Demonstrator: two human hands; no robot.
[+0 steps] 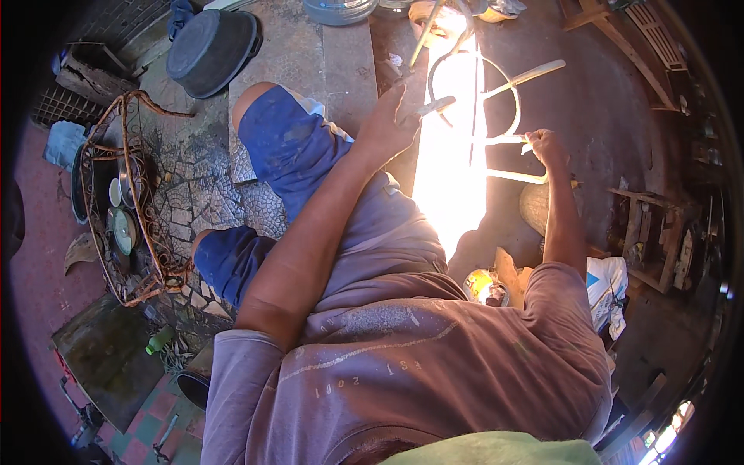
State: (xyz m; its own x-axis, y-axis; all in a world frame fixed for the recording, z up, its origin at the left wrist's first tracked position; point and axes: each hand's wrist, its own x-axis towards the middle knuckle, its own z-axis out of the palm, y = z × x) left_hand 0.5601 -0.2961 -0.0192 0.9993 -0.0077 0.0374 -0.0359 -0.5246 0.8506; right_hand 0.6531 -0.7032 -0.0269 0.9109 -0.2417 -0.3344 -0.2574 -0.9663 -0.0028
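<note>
A light frame (517, 105) of bent, pale rods is held up in front of me, with a round hoop and several rod ends sticking out. My left hand (385, 124) is closed at the frame's left side, where rods meet its fingers; the exact grip is partly hidden. On the right side, my right hand (547, 147) pinches a pale rod end, with a thin light strip at the fingertips. Strong sunlight washes out the middle of the frame, so its joints cannot be made out.
A black tub (213, 54) sits at the far left. Nearer stands a rusty wrought-metal rack (138, 194) with dishes. To the right are a tin (487, 287), a white sack (607, 287) and a wooden frame (655, 232). Water containers (339, 9) stand at the back.
</note>
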